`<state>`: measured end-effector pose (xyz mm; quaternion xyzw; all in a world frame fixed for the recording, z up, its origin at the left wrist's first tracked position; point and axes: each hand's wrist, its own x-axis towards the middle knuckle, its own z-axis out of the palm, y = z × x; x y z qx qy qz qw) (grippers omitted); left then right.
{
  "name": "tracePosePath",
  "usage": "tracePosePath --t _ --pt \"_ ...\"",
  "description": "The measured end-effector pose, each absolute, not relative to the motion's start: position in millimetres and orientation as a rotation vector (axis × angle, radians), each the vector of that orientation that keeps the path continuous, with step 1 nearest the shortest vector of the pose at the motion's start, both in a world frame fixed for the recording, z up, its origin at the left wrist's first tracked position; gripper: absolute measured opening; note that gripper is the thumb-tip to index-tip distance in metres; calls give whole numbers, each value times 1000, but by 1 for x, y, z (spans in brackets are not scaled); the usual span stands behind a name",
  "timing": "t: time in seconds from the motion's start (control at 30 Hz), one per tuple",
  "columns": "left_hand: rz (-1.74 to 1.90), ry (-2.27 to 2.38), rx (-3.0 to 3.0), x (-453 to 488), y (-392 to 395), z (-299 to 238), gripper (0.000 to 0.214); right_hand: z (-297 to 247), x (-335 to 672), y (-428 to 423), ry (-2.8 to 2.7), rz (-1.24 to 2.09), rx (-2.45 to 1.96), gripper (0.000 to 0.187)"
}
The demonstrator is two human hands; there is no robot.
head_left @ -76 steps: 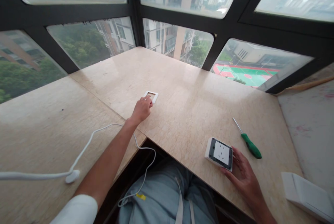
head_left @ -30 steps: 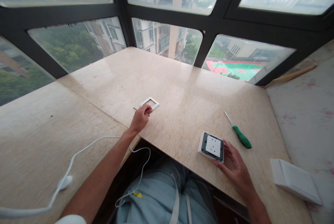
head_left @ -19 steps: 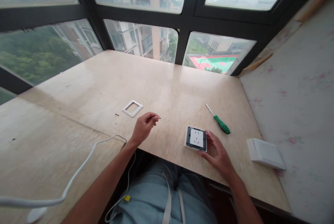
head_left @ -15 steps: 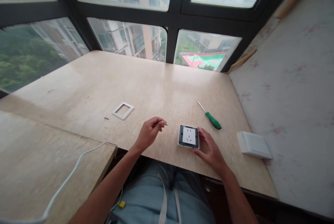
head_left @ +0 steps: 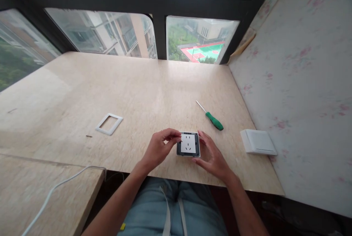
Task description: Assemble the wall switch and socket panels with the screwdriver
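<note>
L hand [head_left: 162,146] was pinched, thumb to index, w/ a small dark sliver at the tips, prob. a screw [head_left: 181,141]; fingers hid most of it, so couldn't tell if it touched the box. R hand [head_left: 210,155] was clasped round the socket box [head_left: 188,144], fingers at its far R corner, thumb at the near R one. Box sat face up on the worktop [head_left: 165,93], under L pinch & inside R grip.

Main risk, I'd say: a dropped screw. Only fingertips had it, so a small slip could've bounced it off the box face or over the worktop's near edge, just bodyward of both hands. Next: bad angle. L fingers covered the box's far L corner, so any hole there was out of sight & a tilted screw might've missed or cross-threaded. Also box shift: R hand braced only the R side, so a hard push from L could've skewed it.

Loose bits: a second screw-like piece [head_left: 88,136] lay well left of L hand, near the white frame [head_left: 114,125]; easily lost if L forearm swept that way. Screwdriver [head_left: 213,120] lay beyond R hand, not touching; a careless R reach might've rolled it.
</note>
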<state>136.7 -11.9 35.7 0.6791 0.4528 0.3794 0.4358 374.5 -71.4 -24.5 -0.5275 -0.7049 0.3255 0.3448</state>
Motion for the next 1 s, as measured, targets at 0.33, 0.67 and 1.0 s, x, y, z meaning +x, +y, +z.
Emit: tracePosePath --t 0.33,0.67,1.0 --pt "959 1013 1930 161 -2 40 18 -23 375 -71 -1830 871 -1368 92" --pt "992 1026 2013 132 -9 29 17 -19 375 -72 -1872 838 -1374 96" --pt "1013 972 2023 134 -13 13 22 -14 373 -69 -1996 729 -1331 82"
